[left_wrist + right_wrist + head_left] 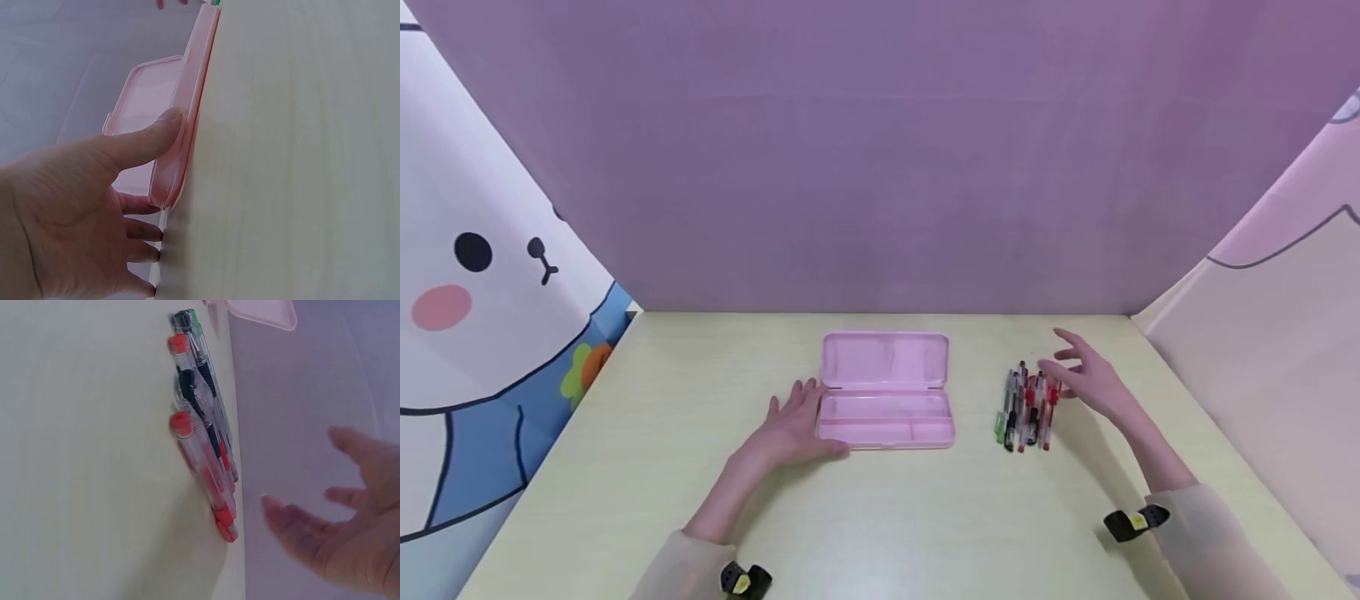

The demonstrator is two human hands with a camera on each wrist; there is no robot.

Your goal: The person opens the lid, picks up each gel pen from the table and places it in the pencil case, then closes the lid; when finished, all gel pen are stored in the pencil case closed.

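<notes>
Steadying the case [887, 405] appears to be the left hand's [793, 427] part, with the pens [1026, 408] the right hand's [1090, 381] concern. Head view: case stands open on the table [925, 517], just below frame centre, lid [883, 358] toward the top, tray toward the bottom. Pens lie right of the case, close together and overlapping, long axes running roughly up and down the frame.

Hands: left spread, thumb laid on the tray's near wall, index finger at its left end. Right loosely spread in the air, pinching nothing; fingertips near the upper right of the pens. Right wrist view shows a gap between fingertips and pens, hand slightly blurred.

Technique notes (judgement). Left: thumb well placed outside the tray; light pressure should do, since a thin plastic box would probably slide or tip if pushed hard. Right: best approached from above, thumb and index finger either side of a barrel near its middle rather than at the cap. The red pen [1048, 421] at the right edge of the bundle looks the easiest start, with free table beside it for a fingertip. Main risk: round barrels rolling, or clips catching neighbours. Remedy: close slowly, lift straight up, keep the barrel level.
</notes>
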